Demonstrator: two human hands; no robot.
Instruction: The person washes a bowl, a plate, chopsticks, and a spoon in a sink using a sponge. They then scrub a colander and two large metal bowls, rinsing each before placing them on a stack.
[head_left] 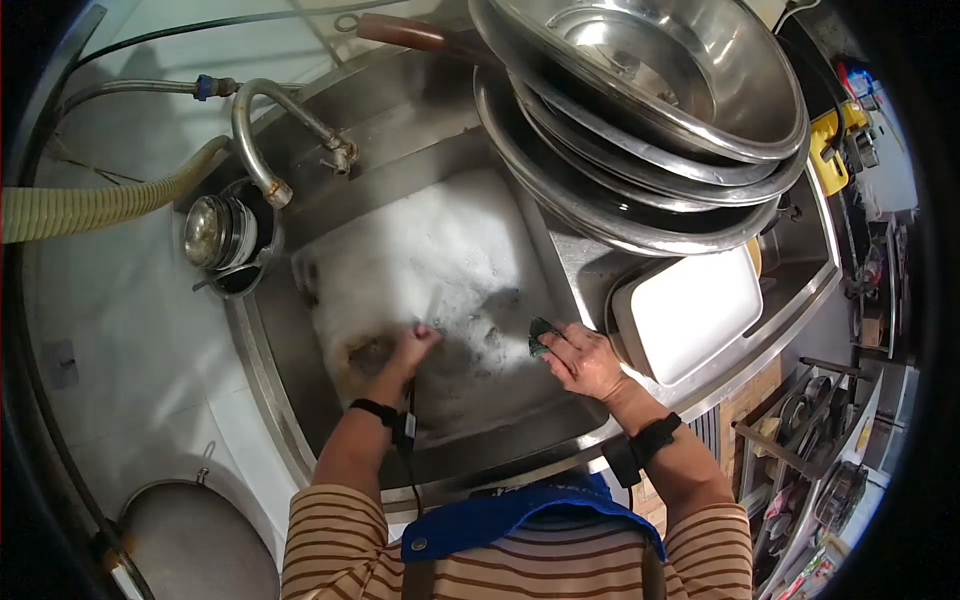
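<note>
White suds and cloudy water (pixel 440 230) fill the steel sink basin (pixel 280 330). My left hand (pixel 412 348) is over the suds at the middle left, its fingers curled together; what they hold, if anything, is too small to tell. At the basin's right side my right hand (pixel 582 360) grips a dark green scouring pad (pixel 541 335) between thumb and fingers. A brownish patch shows in the foam beside my left hand. Whatever lies under the foam is hidden.
Large steel bowls (pixel 640 60) are stacked at the upper right, above a white rectangular tub (pixel 690 315). A curved faucet (pixel 262 150) stands at the upper left, near small metal bowls (pixel 215 232). A round lid (pixel 195 545) is at the lower left.
</note>
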